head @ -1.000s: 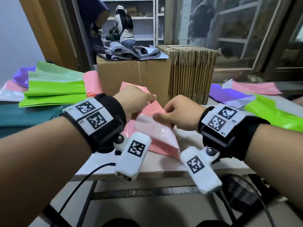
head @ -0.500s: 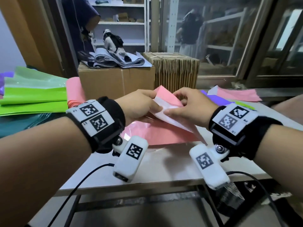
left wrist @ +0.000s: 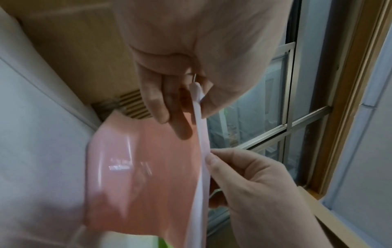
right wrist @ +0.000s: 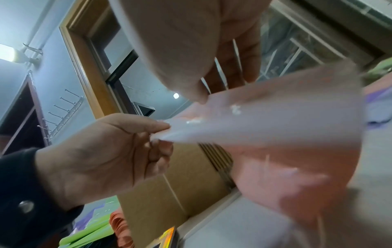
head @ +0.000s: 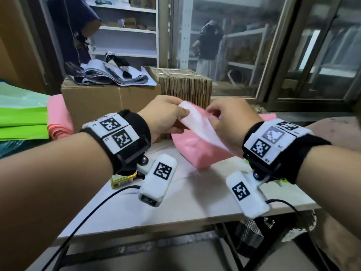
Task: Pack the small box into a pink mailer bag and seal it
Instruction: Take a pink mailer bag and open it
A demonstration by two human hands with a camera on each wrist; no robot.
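I hold a pink mailer bag [head: 195, 153] up over the white table [head: 195, 202] with both hands. My left hand [head: 182, 114] pinches the top corner of its white flap [head: 197, 126]. My right hand [head: 212, 115] pinches the flap's edge a little to the right. In the left wrist view the left hand [left wrist: 191, 94] grips the white strip [left wrist: 201, 134] from above, and the right hand's fingertips [left wrist: 210, 157] touch it lower down. The bag [right wrist: 286, 151] is blurred in the right wrist view. A small yellow-green box [head: 123, 179] lies on the table, partly hidden under my left wrist.
A brown carton [head: 109, 102] with grey bags on top stands behind the hands, beside a bundle of flat cardboard [head: 185, 85]. Green mailers [head: 21, 118] and a pink stack [head: 58, 118] lie at the left. Cables hang over the table's front edge [head: 156, 227]. A glass window is behind.
Both hands have raised the pink mailer off the table and moved closer together on its white flap. The view has tilted up, and the small box now shows under my left wrist.
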